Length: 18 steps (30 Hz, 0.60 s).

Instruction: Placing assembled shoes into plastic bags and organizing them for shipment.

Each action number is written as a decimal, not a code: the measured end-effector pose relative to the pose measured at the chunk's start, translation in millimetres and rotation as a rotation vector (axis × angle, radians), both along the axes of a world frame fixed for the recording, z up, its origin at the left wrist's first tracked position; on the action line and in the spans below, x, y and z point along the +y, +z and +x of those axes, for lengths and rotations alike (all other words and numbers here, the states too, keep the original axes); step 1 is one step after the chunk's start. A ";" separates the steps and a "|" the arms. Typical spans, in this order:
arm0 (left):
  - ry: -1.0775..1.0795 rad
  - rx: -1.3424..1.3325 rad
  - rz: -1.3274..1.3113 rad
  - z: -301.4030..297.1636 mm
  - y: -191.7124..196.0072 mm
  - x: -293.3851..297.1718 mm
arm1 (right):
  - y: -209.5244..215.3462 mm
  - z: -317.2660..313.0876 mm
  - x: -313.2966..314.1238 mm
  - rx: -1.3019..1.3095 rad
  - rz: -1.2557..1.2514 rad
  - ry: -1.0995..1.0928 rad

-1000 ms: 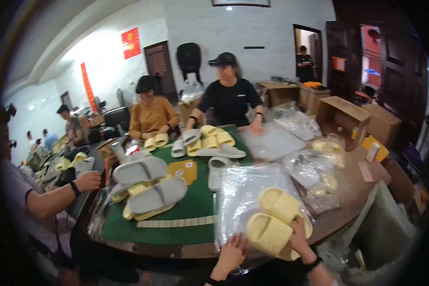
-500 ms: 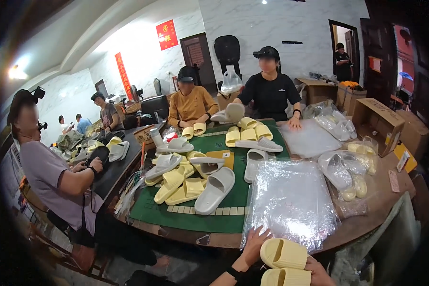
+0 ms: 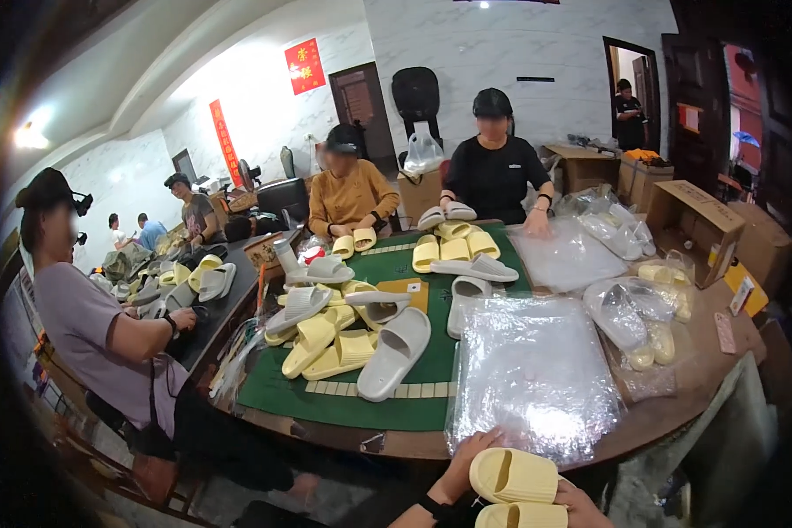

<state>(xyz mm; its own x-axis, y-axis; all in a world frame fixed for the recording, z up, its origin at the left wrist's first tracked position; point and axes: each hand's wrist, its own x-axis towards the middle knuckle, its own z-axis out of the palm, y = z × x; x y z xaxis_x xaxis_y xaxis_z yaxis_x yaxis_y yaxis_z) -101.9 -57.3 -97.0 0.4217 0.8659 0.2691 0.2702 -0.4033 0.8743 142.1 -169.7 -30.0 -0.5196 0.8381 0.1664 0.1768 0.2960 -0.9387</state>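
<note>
Low in the head view, at the table's near edge, my left hand (image 3: 468, 465) grips one end of a pale yellow slipper (image 3: 514, 475). A second yellow slipper (image 3: 521, 516) lies just below it, and my right hand (image 3: 583, 505) rests against its right side. Directly beyond the slippers a stack of clear plastic bags (image 3: 531, 370) lies flat on the table.
A green mat (image 3: 414, 387) carries several yellow and grey slippers (image 3: 394, 352). Bagged slippers (image 3: 642, 317) lie at the right, cardboard boxes (image 3: 700, 220) beyond. Two people sit at the far side, another person (image 3: 97, 326) at the left edge.
The yellow slipper pair has come off the plastic bags toward me, to the table's near edge. My view has swung, showing more of the room's left side.
</note>
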 end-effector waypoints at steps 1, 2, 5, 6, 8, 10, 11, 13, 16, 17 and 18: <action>0.056 0.342 0.263 1.0 5.4 2.6 | 0.1 2.3 -0.8 -0.032 0.014 -0.005; 0.110 0.675 0.532 3.3 10.9 5.9 | -2.4 3.6 1.0 -0.046 0.005 -0.029; 0.042 0.880 0.511 -3.7 -1.6 23.6 | -4.6 -4.9 8.8 0.031 0.045 0.078; 0.021 0.923 0.449 -5.6 -25.0 38.4 | 2.0 -11.8 14.7 0.040 0.039 0.158; -0.095 1.023 0.445 -1.4 -19.1 51.0 | -5.6 -9.2 5.6 0.028 -0.010 0.101; -0.070 1.004 0.496 2.6 -10.1 49.5 | -9.8 -6.8 0.1 0.008 -0.074 0.049; -0.064 0.941 0.495 4.1 0.4 42.6 | -6.7 -2.7 0.5 0.021 -0.013 0.085; -0.006 0.775 0.556 3.5 4.6 30.2 | -12.4 -2.5 -1.7 0.028 -0.001 0.068; -0.002 0.753 0.542 6.0 -4.0 23.5 | -10.3 0.7 -8.9 0.011 -0.017 0.062; -0.008 0.748 0.540 6.5 -3.9 23.4 | -7.2 -0.3 -7.5 -0.015 -0.015 0.063; 0.004 0.666 0.541 7.0 -1.2 22.7 | -4.9 -1.0 -8.3 -0.040 -0.017 0.065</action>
